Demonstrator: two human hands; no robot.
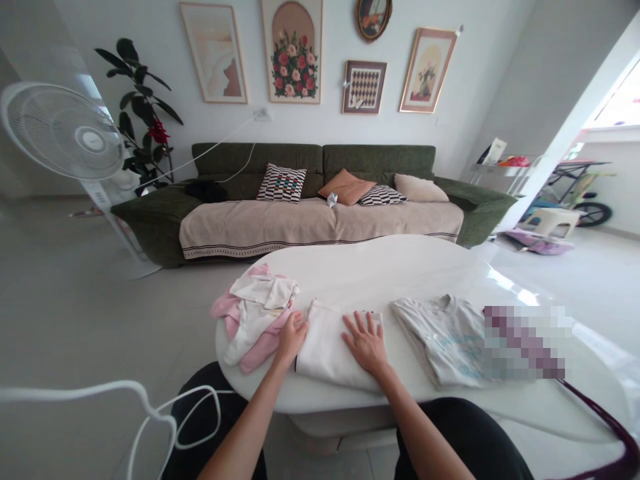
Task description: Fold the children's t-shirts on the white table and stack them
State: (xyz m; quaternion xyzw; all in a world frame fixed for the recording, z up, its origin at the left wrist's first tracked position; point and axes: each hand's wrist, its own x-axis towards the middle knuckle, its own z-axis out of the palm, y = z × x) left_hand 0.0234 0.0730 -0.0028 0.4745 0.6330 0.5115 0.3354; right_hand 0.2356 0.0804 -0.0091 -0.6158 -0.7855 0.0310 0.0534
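A folded white garment (pixel 325 343) with a thin dark trim at its lower left lies flat on the white table (pixel 360 267) in front of me. My right hand (pixel 367 343) rests palm down on its right half, fingers spread. At its left edge is my left hand (pixel 291 335), fingers loosely curved and touching the fabric, with no cloth visibly gripped. Left of that hand sits a loose heap of pink and white clothes (pixel 260 313). A folded light grey T-shirt (pixel 440 340) with faint blue print lies to the right.
On the table's right, a dark purple cord (pixel 600 410) runs from a pixelated patch. A white cable (pixel 145 400) loops at lower left. Beyond the table stands a green sofa (pixel 220 160) with cushions and a beige throw. A white standing fan (pixel 93 140) is at left.
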